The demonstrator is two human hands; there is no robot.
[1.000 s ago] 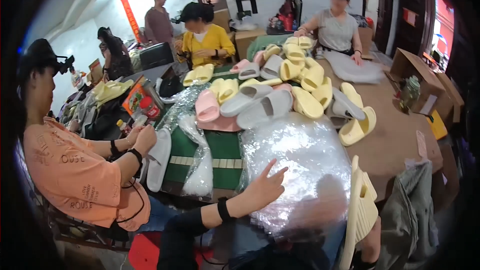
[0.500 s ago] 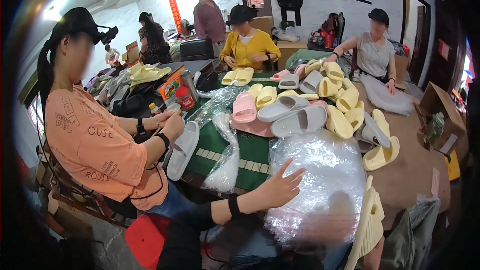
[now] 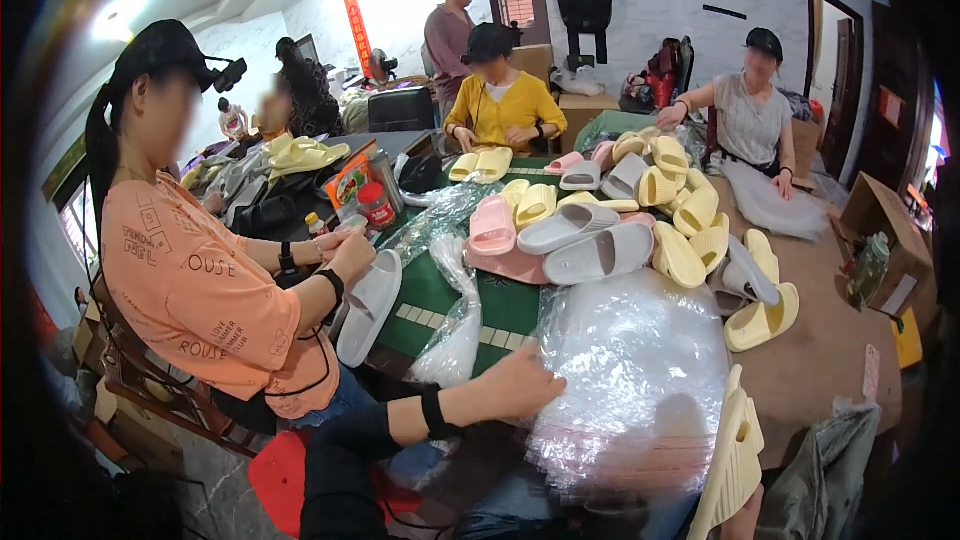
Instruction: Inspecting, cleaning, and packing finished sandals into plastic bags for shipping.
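Observation:
My left hand, with a black band on its wrist, lies flat on the left edge of a crinkled stack of clear plastic bags in front of me. It grips nothing, and its fingers rest on the film. My right hand is hidden behind the stack. A pale yellow slipper stands on edge against the stack's right side. Beyond the bags lies a heap of slippers: grey ones, pink ones and yellow ones.
A person in an orange shirt sits close on my left, holding a white slipper over the green table mat. Two more people sit at the far side, and others stand behind. A cardboard box is at the right.
My left hand stays on the plastic stack, but its spread fingers have drawn together. My view has swung, so the table and people sit further right and nearer.

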